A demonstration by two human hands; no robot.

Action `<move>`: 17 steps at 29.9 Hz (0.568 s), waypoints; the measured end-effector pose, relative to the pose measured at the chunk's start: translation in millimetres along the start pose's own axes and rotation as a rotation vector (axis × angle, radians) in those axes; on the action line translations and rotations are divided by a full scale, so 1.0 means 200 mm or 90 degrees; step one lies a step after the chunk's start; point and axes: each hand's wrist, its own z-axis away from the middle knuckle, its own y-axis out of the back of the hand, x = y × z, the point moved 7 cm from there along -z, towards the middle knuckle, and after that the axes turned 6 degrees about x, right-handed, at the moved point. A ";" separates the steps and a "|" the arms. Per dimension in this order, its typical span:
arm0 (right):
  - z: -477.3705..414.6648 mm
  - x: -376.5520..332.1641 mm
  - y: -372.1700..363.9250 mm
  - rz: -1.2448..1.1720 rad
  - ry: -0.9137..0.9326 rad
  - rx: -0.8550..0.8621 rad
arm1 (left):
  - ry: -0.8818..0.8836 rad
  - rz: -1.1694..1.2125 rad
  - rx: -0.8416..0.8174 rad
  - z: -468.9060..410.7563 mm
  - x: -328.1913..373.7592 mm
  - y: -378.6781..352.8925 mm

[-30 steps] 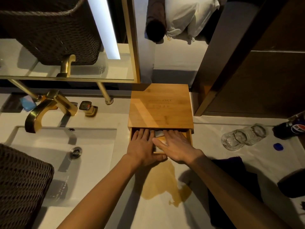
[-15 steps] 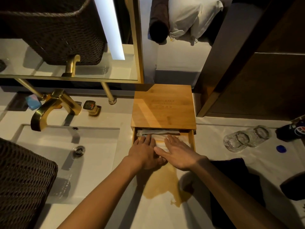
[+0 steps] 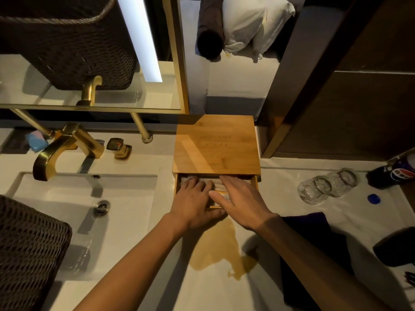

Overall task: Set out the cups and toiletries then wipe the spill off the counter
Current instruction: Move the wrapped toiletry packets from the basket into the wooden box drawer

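Note:
A bamboo box (image 3: 215, 144) stands against the back wall, its drawer pulled partly out toward me. My left hand (image 3: 193, 203) and my right hand (image 3: 240, 200) lie flat side by side in the drawer, fingers spread on pale toiletry packets (image 3: 215, 184) that they mostly cover. Whether either hand grips a packet is hidden. A yellow-brown spill (image 3: 215, 250) pools on the white counter (image 3: 314, 212) just in front of the drawer. Two clear glass cups (image 3: 325, 186) lie on their sides to the right. A dark purple cloth (image 3: 314, 243) sits under my right forearm.
The sink (image 3: 74, 205) with a gold faucet (image 3: 65, 147) is on the left, a woven basket (image 3: 27, 250) at its near corner. A cola bottle (image 3: 393, 173) lies at far right with its blue cap (image 3: 374, 198) loose nearby. A dark object (image 3: 397, 248) sits at the right edge.
The drawer slid out toward me with both hands, then the fingers reached back in over the packets. The camera view shifted slightly.

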 end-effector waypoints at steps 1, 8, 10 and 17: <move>0.01 -0.01 0.00 -0.009 0.014 0.019 | -0.018 0.000 0.032 0.01 0.01 0.00; -0.01 0.06 -0.12 0.106 -0.023 -0.119 | 0.041 -0.043 -0.055 -0.03 -0.03 -0.06; -0.03 0.09 -0.14 0.095 -0.037 -0.151 | 0.057 -0.047 -0.088 -0.03 -0.04 -0.07; 0.07 0.12 -0.16 0.133 -0.045 -0.212 | 0.009 -0.031 -0.099 0.09 -0.03 -0.07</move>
